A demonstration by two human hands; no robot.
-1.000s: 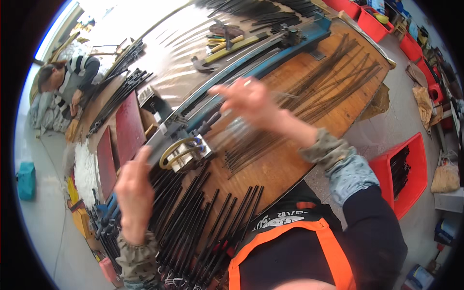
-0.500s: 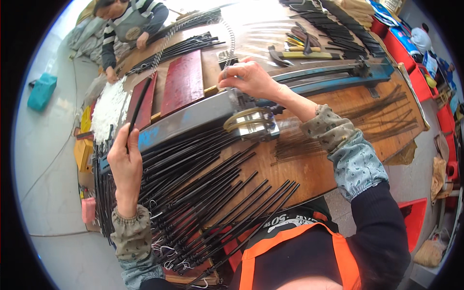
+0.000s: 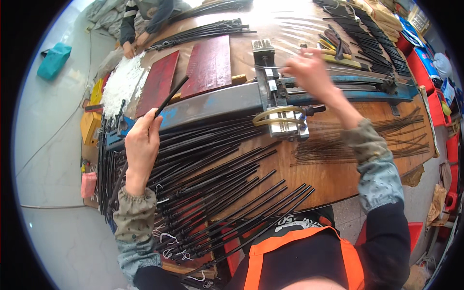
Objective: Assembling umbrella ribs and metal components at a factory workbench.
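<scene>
My left hand (image 3: pixel 142 145) is closed round a slim black rod (image 3: pixel 174 94), which tilts up and to the right over the grey and blue metal rail (image 3: pixel 217 102) of a bench machine. Above the rail's right part, my right hand (image 3: pixel 311 72) has its fingers curled together and slightly blurred. A thin pale line runs left from its fingertips toward the clamp block (image 3: pixel 271 82); what the fingers hold cannot be made out. Below that hand sits a silver fixture with a yellowish hose (image 3: pixel 263 116). Many black rods (image 3: pixel 217 159) lie fanned out near my left forearm.
Two dark red boards (image 3: pixel 208 65) lie behind the rail, beside a white heap (image 3: pixel 123 79). Another person's hands (image 3: pixel 135 43) are at the far left. Thin brown springy strands (image 3: pixel 357 140) lie right; a hammer (image 3: pixel 345 60) and other tools lie beyond the rail. Red bins (image 3: pixel 420 79) line the right side.
My right hand has moved right, away from the clamp block, and the long coil spring it held no longer shows. The rod in my left hand tilts further right. The view has shifted.
</scene>
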